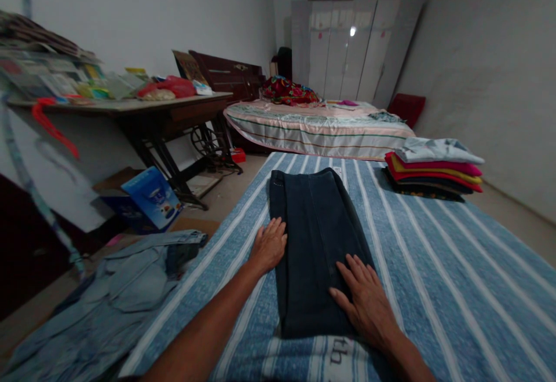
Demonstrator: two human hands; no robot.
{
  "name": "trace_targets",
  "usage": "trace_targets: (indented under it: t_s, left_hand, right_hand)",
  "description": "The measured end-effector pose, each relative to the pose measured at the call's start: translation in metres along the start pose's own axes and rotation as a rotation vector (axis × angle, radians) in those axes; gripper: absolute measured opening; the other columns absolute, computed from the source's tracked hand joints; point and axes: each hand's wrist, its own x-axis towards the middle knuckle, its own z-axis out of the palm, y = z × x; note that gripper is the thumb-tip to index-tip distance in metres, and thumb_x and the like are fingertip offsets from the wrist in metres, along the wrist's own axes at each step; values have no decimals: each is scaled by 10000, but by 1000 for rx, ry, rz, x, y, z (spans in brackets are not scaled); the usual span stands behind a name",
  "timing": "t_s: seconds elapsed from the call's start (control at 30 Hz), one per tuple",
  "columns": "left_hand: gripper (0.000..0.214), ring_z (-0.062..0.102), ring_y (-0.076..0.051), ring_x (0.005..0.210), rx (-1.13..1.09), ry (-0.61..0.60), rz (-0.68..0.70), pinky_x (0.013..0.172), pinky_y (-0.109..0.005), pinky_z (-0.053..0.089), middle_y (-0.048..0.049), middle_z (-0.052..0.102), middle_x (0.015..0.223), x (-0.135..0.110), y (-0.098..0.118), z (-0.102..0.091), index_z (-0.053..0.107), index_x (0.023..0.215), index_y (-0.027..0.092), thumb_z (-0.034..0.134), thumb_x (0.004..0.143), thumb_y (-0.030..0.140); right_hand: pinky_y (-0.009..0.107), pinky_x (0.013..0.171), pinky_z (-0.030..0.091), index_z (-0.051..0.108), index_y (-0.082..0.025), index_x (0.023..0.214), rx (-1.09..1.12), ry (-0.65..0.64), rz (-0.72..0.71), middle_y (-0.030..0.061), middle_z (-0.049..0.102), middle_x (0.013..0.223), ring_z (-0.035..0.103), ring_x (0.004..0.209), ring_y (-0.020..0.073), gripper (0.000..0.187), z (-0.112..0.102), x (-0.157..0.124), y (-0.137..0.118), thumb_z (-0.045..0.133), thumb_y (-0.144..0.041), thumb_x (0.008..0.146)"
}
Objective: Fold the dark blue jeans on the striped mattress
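Observation:
A pair of dark blue trousers [310,243] lies folded lengthwise on a bed with a blue and white striped cover [434,289]. My left hand [270,244] rests on the left edge of the trousers, about halfway along, its fingers stretched out. Near the right edge, closer to me, my right hand [362,295] lies flat on the cloth with fingers and thumb apart. Neither hand grips anything.
A stack of folded clothes [434,171] sits at the bed's far right. Loose denim clothes [113,301] lie low on the left, near a blue box [152,197]. A cluttered sewing-machine table [143,104] stands left. Behind is another bed [321,133].

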Motion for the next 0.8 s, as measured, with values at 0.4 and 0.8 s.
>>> trace_targets:
  t_s: [0.4, 0.8]
  left_hand:
    - [441, 299, -230, 1343, -15, 43, 32, 1072, -469, 270, -101, 377, 1435, -2, -1, 1, 434, 1314, 135, 278, 925, 269]
    - [431, 288, -226, 1349, -38, 33, 23, 1083, -462, 250, -101, 378, 1435, -3, -2, 0, 432, 1313, 146, 300, 920, 264]
  right_hand:
    - [474, 1098, 197, 463, -210, 1342, 4, 31, -19, 80, 312, 1443, 213, 1350, 268, 608, 2, 0, 1, 370, -601, 886]
    - [464, 1096, 210, 451, -213, 1350, -8, 14, -17, 82, 311, 1443, 216, 1350, 255, 603, 1, 0, 0, 363, -594, 890]
